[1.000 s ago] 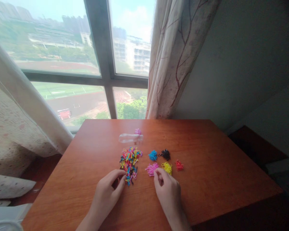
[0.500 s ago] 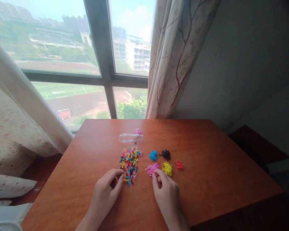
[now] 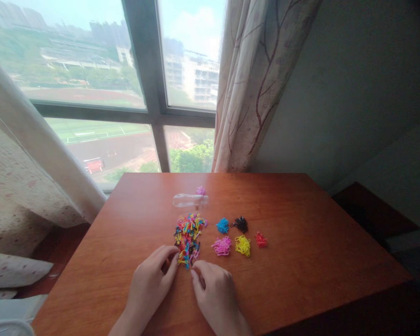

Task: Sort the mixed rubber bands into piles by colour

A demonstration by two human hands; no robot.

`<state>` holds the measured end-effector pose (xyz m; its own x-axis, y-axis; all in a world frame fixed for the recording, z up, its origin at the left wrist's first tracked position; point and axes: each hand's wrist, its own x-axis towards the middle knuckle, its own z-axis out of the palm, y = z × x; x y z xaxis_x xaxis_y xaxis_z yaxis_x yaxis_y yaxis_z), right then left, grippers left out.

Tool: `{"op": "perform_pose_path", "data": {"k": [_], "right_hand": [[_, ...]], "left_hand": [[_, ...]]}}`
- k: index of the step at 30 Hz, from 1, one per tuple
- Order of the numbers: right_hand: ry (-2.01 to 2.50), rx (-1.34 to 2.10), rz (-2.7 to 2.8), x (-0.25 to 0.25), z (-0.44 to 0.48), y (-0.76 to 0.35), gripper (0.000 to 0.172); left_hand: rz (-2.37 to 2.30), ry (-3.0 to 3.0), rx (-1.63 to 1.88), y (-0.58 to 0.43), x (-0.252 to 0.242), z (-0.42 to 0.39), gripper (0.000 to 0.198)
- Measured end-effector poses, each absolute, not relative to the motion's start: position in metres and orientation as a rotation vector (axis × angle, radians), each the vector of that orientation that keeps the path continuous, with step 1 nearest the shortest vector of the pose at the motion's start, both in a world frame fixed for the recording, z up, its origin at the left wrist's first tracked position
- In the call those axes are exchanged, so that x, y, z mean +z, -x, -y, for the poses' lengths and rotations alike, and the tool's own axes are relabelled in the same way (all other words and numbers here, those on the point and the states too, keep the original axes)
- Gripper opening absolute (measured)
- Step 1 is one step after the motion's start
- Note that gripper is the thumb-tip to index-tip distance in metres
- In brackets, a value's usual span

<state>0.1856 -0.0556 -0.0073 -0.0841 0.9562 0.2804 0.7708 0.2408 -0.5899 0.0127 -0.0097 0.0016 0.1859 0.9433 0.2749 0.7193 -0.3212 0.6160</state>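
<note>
Mixed rubber bands (image 3: 188,234) lie heaped near the middle of the wooden table (image 3: 301,261). The left hand (image 3: 150,285) and the right hand (image 3: 214,293) both curl their fingertips at the heap's near edge (whether either pinches a band cannot be told). Right of the heap sit small sorted piles: blue (image 3: 222,226), black (image 3: 241,224), pink (image 3: 222,246), yellow (image 3: 242,245), red (image 3: 261,240). A clear bottle (image 3: 190,200) lies beyond.

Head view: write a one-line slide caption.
Left hand and right hand at the near end of the mixed band pile; five colour-sorted piles beside it.
</note>
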Motion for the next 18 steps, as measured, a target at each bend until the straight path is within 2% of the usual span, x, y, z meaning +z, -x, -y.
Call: {"op": "perform_pose_path", "data": {"k": [5,18], "right_hand": [[1.617,0.364,1.936,-0.0059,0.0511,-0.1794,0.011],[1.562,0.314,1.838,-0.0009,0.0517,-0.1844,0.018]], "left_hand": [[-1.564,-2.117,0.877,-0.0138,0.0017,0.0090,0.015],[-1.546,-2.128,0.875,-0.0154,0.0067,0.0104,0.016]]}}
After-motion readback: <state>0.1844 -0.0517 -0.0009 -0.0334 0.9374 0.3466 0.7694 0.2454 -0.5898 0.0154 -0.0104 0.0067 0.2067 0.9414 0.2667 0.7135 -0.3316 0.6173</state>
